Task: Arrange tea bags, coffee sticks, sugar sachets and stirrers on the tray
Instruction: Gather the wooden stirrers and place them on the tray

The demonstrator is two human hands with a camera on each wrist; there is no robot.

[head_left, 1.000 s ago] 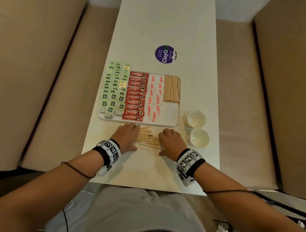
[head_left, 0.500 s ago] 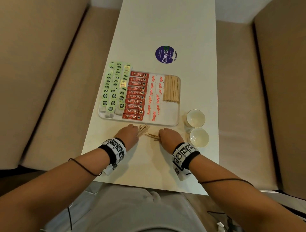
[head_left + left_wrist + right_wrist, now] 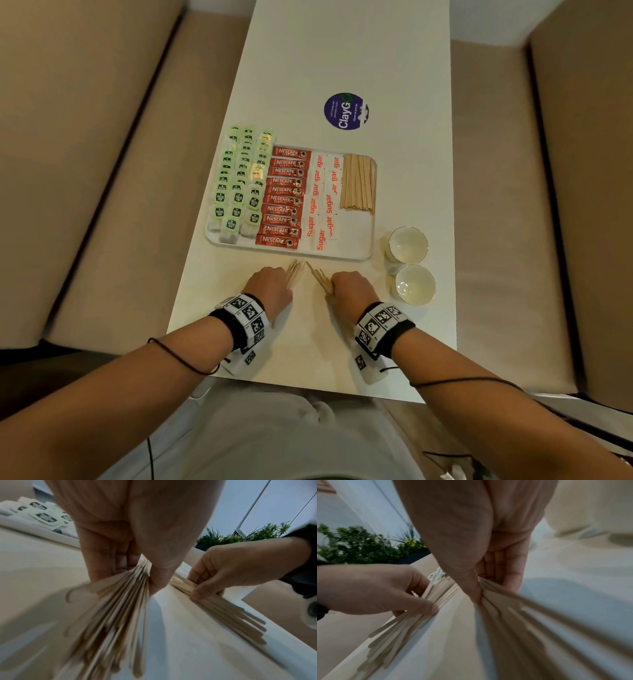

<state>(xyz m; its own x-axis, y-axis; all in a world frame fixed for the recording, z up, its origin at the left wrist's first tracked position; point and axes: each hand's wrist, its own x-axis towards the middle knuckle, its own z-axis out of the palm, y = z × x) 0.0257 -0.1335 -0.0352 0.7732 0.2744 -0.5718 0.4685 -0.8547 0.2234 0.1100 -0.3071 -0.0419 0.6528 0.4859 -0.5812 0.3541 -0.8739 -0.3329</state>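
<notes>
A white tray (image 3: 352, 255) holds green tea bags (image 3: 239, 186), red coffee sticks (image 3: 284, 198), sugar sachets (image 3: 323, 198) and a neat pile of wooden stirrers (image 3: 358, 181). Just in front of the tray, my left hand (image 3: 270, 287) grips a fanned bundle of stirrers (image 3: 294, 272), seen close in the left wrist view as a bundle (image 3: 116, 612). My right hand (image 3: 352, 287) grips a second bundle of stirrers (image 3: 320, 275), which the right wrist view shows as a blurred bundle (image 3: 522, 622). Both bundles are raised off the table and tilt towards each other.
Two small white cups (image 3: 408, 245) (image 3: 415, 284) stand right of the tray, close to my right hand. A round purple sticker (image 3: 346, 111) lies beyond the tray. Beige sofa cushions (image 3: 102, 171) flank the narrow white table (image 3: 342, 51). Green plants (image 3: 240, 535) show in the wrist views.
The stirrers lay scattered under both flat hands a second ago. Both hands have since gathered them into two bundles, closed round them and tipped them up.
</notes>
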